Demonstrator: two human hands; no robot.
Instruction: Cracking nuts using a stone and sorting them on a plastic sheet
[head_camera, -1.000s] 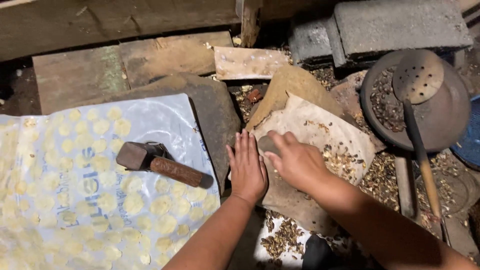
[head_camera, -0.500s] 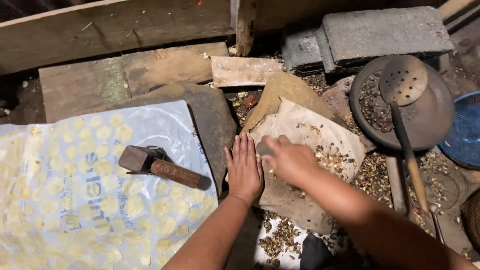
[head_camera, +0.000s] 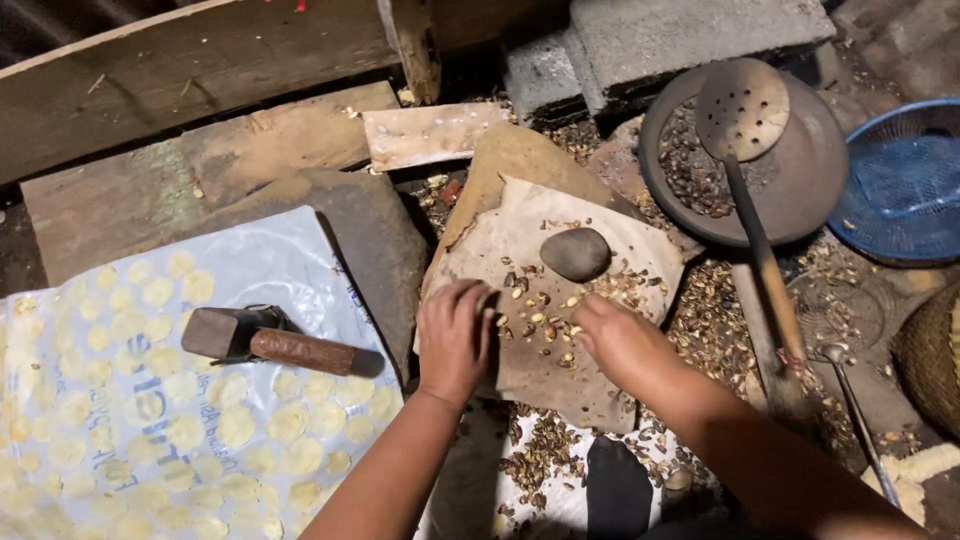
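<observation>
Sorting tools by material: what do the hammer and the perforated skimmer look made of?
Hammer: dark, dull metal block head, seemingly on a brown wooden handle with worn grain. Skimmer: thin, tarnished metal disc with punched holes; its long handle looks wooden, though that's uncertain.

Probably rustic home food-processing corner: stone slab (head_camera: 375, 245), hammer (head_camera: 265, 340), skimmer (head_camera: 745, 115).

Blue basket (head_camera: 900, 180) cut off right, woven basket (head_camera: 930, 360) half out of frame

the stone (head_camera: 575, 253) is dark grey, on brown paper (head_camera: 560, 370). the plastic sheet (head_camera: 150, 400) is pale blue, dotted with yellowish discs. the basket (head_camera: 900, 180) is blue.
</observation>
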